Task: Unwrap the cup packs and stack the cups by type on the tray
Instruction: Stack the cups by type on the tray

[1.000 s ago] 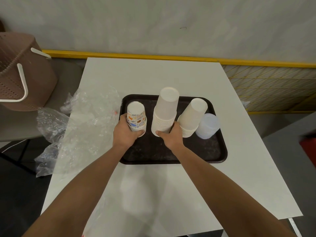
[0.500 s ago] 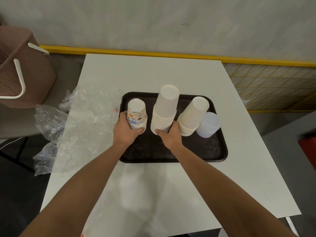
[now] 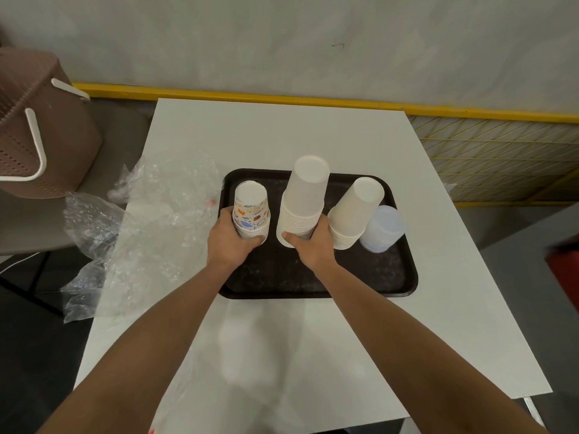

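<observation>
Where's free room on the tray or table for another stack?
Free: tray near half, right of the right hand; table beyond the tray's far rim, and along its right side. Crowded: printed cups, tall white stack, cream stack and clear cups fill the far row; plastic wrap covers the table's left.

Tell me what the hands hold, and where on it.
Left hand grips the printed cup stack around its bottom rims; right hand grips the tall white cup stack around its bottom rims.

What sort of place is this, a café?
Probably a plain workroom or storage area, not a café: bare grey wall, yellow wire mesh fencing, one plain white table.
</observation>
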The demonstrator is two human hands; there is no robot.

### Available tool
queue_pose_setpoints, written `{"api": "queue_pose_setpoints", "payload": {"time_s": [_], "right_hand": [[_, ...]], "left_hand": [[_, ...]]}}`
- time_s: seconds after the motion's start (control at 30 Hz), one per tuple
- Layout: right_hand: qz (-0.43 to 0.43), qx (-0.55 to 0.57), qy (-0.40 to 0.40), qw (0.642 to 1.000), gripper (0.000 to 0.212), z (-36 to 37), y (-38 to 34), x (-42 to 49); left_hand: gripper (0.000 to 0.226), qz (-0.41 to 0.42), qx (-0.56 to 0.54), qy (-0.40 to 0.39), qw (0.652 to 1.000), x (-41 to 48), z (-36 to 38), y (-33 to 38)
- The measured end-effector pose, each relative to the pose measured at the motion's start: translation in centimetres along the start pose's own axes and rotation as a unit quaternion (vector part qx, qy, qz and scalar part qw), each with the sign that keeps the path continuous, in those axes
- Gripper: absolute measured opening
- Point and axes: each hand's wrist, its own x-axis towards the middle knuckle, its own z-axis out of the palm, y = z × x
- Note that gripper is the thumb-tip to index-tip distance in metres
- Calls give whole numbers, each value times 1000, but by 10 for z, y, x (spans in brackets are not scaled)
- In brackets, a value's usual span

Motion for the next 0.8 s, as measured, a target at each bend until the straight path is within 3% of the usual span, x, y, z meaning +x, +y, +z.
{"api": "queue_pose_setpoints", "payload": {"time_s": [0.8], "right_hand": [[37,-1,-14,999,77,0,0,-4]], "left_hand": [[80,9,-1,15,1000,-2,-3,-3]]}}
